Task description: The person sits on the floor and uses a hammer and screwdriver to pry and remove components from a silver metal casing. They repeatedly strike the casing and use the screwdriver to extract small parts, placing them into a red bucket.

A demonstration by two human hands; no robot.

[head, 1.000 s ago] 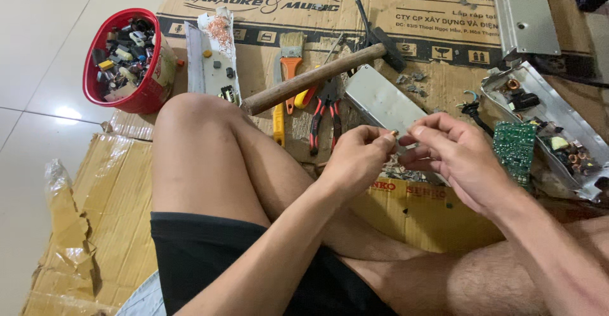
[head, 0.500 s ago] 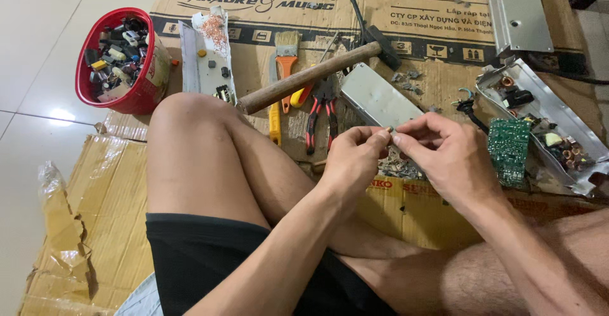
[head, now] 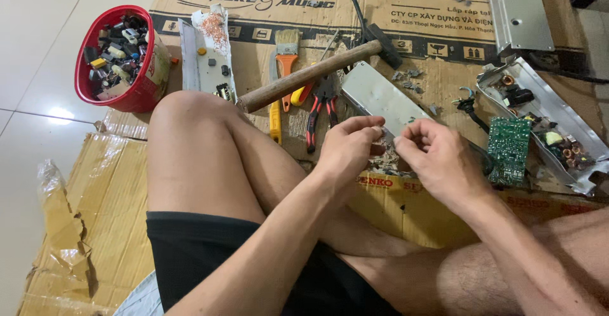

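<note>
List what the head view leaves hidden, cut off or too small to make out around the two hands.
- The small piece pinched between the left hand and the right hand: too small, covered by fingertips.
- The heap of scraps under the hands: mostly hidden by them.
- The red tub of small parts: contents too small to identify.
- The grey metal casing: cut off by the top edge.
- The green circuit board: components too fine.
</note>
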